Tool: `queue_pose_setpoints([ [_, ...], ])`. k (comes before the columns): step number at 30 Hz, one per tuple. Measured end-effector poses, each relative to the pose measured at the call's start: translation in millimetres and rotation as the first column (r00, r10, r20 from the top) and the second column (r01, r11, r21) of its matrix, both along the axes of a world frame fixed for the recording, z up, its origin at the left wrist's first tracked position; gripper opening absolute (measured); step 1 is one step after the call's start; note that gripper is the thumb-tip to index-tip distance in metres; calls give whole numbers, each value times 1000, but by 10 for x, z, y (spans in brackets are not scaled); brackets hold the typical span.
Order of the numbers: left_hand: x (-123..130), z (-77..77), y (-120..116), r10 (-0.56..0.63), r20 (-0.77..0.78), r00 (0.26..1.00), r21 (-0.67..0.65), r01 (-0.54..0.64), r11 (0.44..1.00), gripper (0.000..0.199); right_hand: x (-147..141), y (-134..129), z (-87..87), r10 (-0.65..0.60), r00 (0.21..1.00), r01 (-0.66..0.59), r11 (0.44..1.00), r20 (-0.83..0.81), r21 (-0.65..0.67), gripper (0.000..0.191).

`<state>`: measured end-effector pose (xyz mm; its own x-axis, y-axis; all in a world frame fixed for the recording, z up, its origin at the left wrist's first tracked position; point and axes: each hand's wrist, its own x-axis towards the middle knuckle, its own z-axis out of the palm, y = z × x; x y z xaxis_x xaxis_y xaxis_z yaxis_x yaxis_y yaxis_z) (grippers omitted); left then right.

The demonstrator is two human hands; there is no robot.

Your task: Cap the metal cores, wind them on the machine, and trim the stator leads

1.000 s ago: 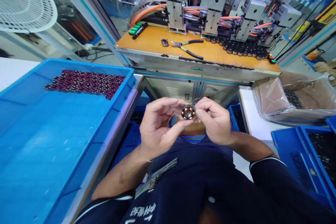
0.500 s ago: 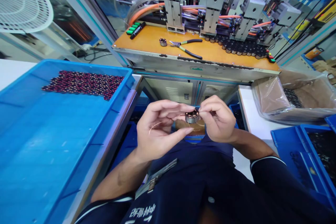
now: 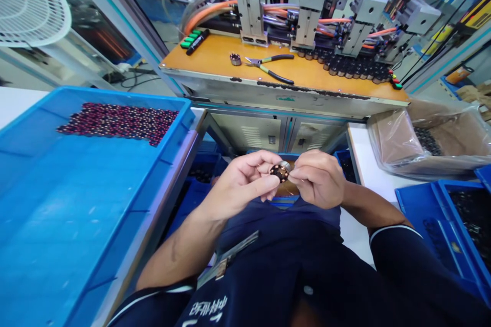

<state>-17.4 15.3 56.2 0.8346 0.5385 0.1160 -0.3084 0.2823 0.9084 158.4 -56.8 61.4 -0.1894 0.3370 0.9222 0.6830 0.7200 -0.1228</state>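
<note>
A small round metal part with copper windings (image 3: 280, 172) is held in front of my body, its wound face turned toward me. My left hand (image 3: 245, 181) grips it from the left between thumb and fingers. At its right edge, my right hand (image 3: 318, 179) has thumb and fingertips pinched together; what lies between those fingertips is too small to make out.
At left stands a blue tray (image 3: 69, 204) with rows of wound parts (image 3: 118, 120). Ahead, an orange bench (image 3: 215, 61) bears pliers (image 3: 270, 67), a single round part (image 3: 235, 59), markers (image 3: 195, 41) and machinery. A lined carton (image 3: 391, 138) and blue bins (image 3: 425, 214) stand right.
The part has tilted, so its wound face now points toward me. My left fingers have closed in around it, and the loose copper wire across the left palm no longer shows.
</note>
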Motion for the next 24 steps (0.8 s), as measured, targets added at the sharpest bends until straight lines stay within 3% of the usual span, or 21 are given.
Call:
queue_pose_setpoints([
  [3, 6, -1, -21, 44, 43, 998, 21, -45, 999, 19, -12, -5, 12, -64, 998, 64, 997, -2, -41, 6],
  [8, 13, -27, -45, 168, 136, 976, 55, -177, 983, 31, -48, -13, 39, -162, 986, 156, 981, -45, -116, 6],
  [12, 13, -45, -13, 194, 252, 948, 70, -217, 974, 31, -60, 1, 74, -129, 984, 108, 981, -122, -162, 3],
  [15, 40, -36, 8, 214, 331, 919, 9, -230, 973, 28, -45, 10, 117, -61, 993, 47, 990, -100, -133, 4],
  [18, 69, -26, 7, 180, 274, 945, -61, -170, 984, 37, -12, 7, 173, 0, 1000, -3, 993, -27, -119, 7],
  [20, 68, -34, 2, 52, 177, 983, -84, -37, 996, 46, 14, 0, 213, 14, 1000, -13, 991, 5, -135, 9],
  [22, 51, -54, -6, -77, 122, 990, -93, 88, 992, 42, 40, -10, 250, 12, 999, -7, 990, 33, -143, 11],
  [24, 30, -74, -16, -93, 135, 986, -64, 103, 993, 29, 60, -21, 280, -8, 998, 17, 989, 65, -144, 11],
])
